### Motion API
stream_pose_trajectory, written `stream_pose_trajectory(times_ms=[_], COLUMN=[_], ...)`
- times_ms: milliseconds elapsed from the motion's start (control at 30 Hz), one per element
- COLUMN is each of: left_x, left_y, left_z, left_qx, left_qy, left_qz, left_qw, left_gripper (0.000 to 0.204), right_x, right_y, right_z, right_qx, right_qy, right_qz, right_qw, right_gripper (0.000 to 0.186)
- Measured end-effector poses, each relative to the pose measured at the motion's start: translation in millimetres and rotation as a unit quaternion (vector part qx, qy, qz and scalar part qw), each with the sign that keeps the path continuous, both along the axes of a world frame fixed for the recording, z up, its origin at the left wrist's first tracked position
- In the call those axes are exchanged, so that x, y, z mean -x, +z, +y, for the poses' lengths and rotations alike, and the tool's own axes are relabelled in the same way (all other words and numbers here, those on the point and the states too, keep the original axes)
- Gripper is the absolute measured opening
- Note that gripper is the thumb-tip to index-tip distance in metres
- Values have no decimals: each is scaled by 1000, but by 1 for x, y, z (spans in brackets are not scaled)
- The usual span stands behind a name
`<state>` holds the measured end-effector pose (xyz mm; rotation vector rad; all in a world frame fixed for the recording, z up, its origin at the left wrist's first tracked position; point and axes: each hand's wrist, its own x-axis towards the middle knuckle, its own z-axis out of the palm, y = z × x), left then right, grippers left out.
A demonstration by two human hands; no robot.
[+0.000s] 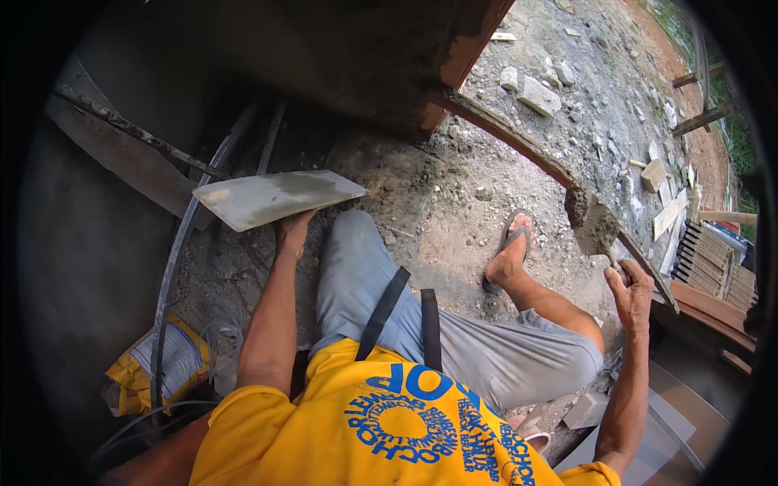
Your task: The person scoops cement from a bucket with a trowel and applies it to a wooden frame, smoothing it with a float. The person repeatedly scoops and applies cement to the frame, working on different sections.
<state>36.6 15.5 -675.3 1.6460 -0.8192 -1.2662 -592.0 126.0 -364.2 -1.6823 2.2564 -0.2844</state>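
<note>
L hand (294, 232) is under a flat pale board (284, 193), just above the L knee (354, 235). Damp grey smear on its top face; kept nearly flat, prob. so wet stuff won't slide off. L fingers mostly hidden below it, so can't tell if they're spread or curled. Over on the R, the R hand (633, 293) has a small trowel (613, 256), thumb + forefinger pinching the handle, other fingers curled in. Blade's buried under a lump of wet mortar (598, 228), right by the long wooden strip (510, 136) that slants out from the dark wall corner; can't tell if blade & strip touch. Grip's close behind the load, prob. for control. Legs set wide, R foot (509, 255) in a flip-flop out on gritty ground (462, 202), prob. for balance w/ both arms out. Yellow bag (188, 340) is down L, beside a curved-looking metal bar (172, 283).
</note>
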Motion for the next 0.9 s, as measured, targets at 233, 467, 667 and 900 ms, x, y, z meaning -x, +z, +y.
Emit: stream_pose_trajectory(times_ms=[233, 467, 667, 900], left_x=[-28, -68, -78, -96], left_y=[-60, -83, -83, -104], left_z=[38, 92, 111, 112], left_qx=[-8, 8, 9, 14], left_qy=[-121, -159, -169, -182], left_qz=[-298, -427, -437, -428], left_qw=[947, 890, 883, 885], left_gripper=[67, 63, 60, 57], right_x=[-140, -209, -210, -245], right_y=[-37, -178, -202, -257], right_z=[-144, -212, -264, -196], right_qx=[-260, -571, -411, -188], right_qy=[257, 175, 9, 272], right_qz=[-173, -392, -495, -48], right_qw=[915, 699, 765, 942], right_gripper=[36, 29, 28, 31])
